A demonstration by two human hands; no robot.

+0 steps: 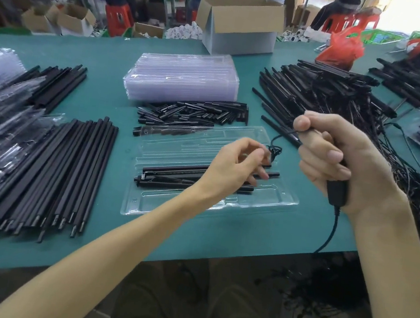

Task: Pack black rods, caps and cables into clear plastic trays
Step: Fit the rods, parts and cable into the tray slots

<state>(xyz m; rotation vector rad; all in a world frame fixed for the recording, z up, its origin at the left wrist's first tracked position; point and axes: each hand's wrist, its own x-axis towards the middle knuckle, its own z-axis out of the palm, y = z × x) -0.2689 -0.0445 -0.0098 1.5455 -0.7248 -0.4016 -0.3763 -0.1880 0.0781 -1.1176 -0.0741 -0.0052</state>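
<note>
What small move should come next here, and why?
Probably lower the cable into the tray. The right hand grips it above the table, the tray already holds black rods, and the left hand hovers over the tray near the cable's loose end.

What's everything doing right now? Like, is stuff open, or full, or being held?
Front tray: open, partly filled with black rods.
Tray stack: piled up, nothing black inside.
Cardboard box: open, flaps up.
Cable: gripped in the right hand, its tail hanging down.
Left hand: fingers curled above the front tray; whether it holds anything is unclear.
</note>
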